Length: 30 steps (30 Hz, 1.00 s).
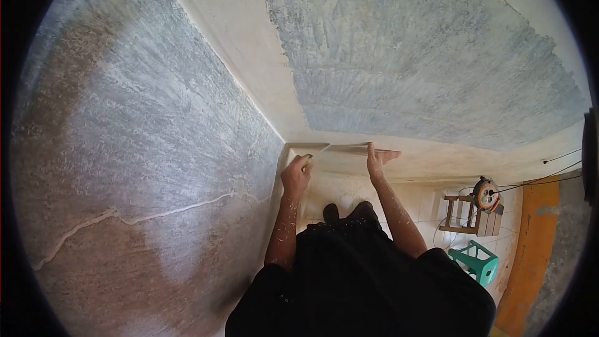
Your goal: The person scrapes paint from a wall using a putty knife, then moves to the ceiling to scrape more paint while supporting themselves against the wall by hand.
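Low by the wall corner, my left hand [296, 176] is closed around the handle of a small scraper [325, 147]. Its thin, pale blade points right, toward the wall ahead. My right hand [376, 162] is to the right of it, thumb up and fingers stretched out, at the lower part of the same wall [437, 156]. It appears to hold nothing. White flecks dot both forearms. The wall ahead has a large rough grey-blue patch [412, 56] bordered by smooth cream.
The left wall [175, 118] is scraped grey, with a pale wavy crack [181, 210]. On the tiled floor at right stand a wooden stool [488, 222], a cable reel [485, 194] on it, and a green plastic stool [480, 267]. Black cables [549, 178] run to the right.
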Each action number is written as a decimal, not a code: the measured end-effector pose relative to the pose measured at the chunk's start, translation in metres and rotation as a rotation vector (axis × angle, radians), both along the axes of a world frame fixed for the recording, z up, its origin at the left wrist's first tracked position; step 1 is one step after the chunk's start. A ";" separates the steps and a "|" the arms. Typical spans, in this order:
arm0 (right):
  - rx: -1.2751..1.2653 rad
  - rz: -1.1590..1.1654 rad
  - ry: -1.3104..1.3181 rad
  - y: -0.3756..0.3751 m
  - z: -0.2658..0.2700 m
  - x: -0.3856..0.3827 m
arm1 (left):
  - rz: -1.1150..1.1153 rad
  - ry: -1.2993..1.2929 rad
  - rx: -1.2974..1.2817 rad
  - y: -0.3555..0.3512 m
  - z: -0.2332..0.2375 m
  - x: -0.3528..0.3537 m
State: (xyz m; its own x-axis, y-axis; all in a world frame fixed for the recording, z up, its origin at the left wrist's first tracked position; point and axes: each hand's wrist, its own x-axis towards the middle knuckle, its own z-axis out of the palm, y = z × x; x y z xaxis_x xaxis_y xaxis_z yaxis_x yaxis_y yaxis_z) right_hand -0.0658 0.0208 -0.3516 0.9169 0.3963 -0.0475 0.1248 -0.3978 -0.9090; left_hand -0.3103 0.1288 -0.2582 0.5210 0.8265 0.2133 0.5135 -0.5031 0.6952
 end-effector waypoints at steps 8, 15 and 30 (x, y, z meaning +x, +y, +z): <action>-0.038 -0.004 -0.062 -0.008 0.009 -0.012 | -0.079 -0.041 0.034 -0.017 -0.006 0.019; 0.123 -0.027 0.093 -0.024 0.021 -0.010 | 0.020 -0.042 -0.056 -0.006 -0.010 -0.003; 0.058 -0.084 0.136 -0.007 0.012 -0.009 | -0.032 -0.058 -0.035 -0.007 -0.005 0.002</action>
